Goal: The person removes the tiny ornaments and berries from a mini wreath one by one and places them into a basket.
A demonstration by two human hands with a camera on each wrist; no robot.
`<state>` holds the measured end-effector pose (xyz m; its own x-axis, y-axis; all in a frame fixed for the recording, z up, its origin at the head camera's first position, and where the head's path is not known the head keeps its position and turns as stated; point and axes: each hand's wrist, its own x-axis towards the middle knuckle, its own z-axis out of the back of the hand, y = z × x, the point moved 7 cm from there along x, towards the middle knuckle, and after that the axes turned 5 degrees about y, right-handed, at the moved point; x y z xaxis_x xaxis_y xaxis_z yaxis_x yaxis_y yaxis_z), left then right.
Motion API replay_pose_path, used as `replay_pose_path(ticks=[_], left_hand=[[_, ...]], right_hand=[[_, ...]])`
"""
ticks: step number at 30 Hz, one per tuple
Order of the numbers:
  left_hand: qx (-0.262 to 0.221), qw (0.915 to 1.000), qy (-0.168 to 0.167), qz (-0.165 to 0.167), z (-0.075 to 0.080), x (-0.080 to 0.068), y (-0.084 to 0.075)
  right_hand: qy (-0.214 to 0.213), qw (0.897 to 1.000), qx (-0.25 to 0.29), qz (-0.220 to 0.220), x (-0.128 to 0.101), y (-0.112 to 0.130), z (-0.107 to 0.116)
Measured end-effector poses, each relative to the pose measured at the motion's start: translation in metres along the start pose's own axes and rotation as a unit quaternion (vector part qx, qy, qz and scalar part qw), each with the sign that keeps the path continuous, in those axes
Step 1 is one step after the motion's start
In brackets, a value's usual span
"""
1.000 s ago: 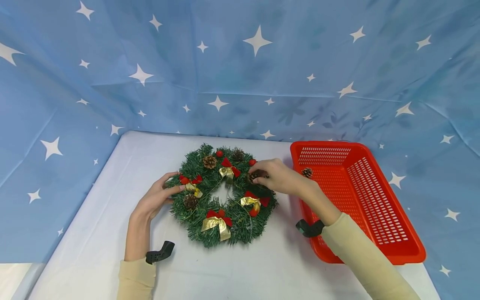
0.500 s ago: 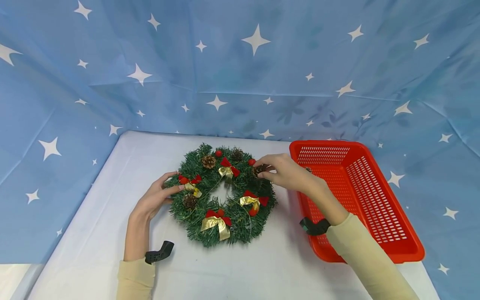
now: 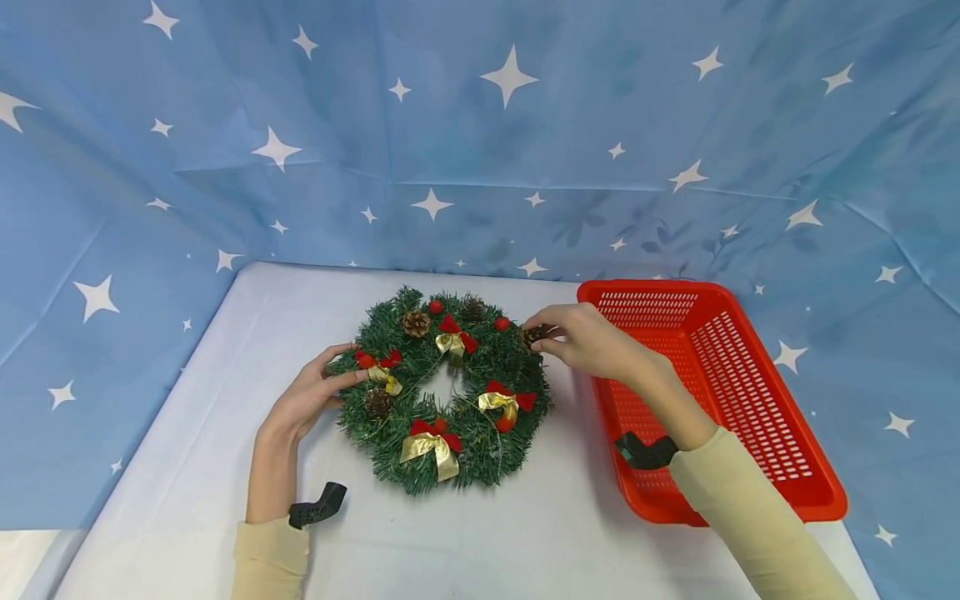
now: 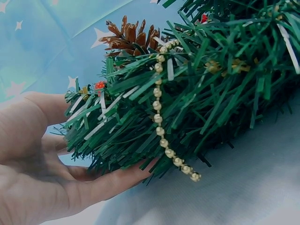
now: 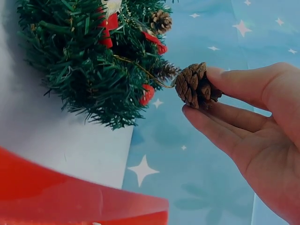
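Observation:
A green Christmas wreath (image 3: 517, 442) lies on the white table, trimmed with red and gold bows (image 3: 431, 442), red berries and several pine cones. My left hand (image 3: 311, 392) grips its left edge, the thumb lying on top near a bow. In the left wrist view, a string of gold beads (image 4: 159, 117) hangs down over the greenery. At the upper right edge of the wreath, my right hand (image 3: 588, 337) pinches a brown pine cone (image 5: 192, 86) between thumb and fingers. A thin gold cord (image 5: 140, 68) runs from that cone to the wreath.
To the right of the wreath stands a red plastic basket (image 3: 787, 400) with slotted sides, partly under my right forearm. White cloth (image 3: 420, 550) covers the table. A blue star-patterned curtain (image 3: 480, 150) hangs behind it and at both sides.
My right hand has drawn the pine cone right and slightly back, out to the wreath's edge. The left hand keeps its hold. A small cone by the basket is now hidden behind my right hand.

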<state>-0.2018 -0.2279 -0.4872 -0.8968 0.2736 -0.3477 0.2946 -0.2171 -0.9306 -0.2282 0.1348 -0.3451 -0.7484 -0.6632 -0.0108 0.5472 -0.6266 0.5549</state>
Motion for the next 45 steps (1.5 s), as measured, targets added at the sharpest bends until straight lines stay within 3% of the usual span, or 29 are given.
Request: replay_pose_path(ticks=[17,29,38,45], left_hand=[[-0.001,1.0000,0.000,0.005,0.000,0.000,0.001],[0.004,1.0000,-0.001,0.000,0.001,0.000,-0.001],[0.001,1.0000,-0.003,-0.001,0.001,-0.001,-0.001],[0.001,1.0000,0.000,-0.004,0.000,-0.001,-0.003]], right_hand=[[-0.005,1.000,0.023,-0.021,-0.015,-0.014,0.007],[-0.008,0.999,0.003,-0.039,-0.026,-0.020,0.012],[-0.021,0.998,-0.042,-0.051,-0.032,-0.026,0.018],[-0.022,0.997,-0.033,-0.070,-0.040,-0.036,0.023]])
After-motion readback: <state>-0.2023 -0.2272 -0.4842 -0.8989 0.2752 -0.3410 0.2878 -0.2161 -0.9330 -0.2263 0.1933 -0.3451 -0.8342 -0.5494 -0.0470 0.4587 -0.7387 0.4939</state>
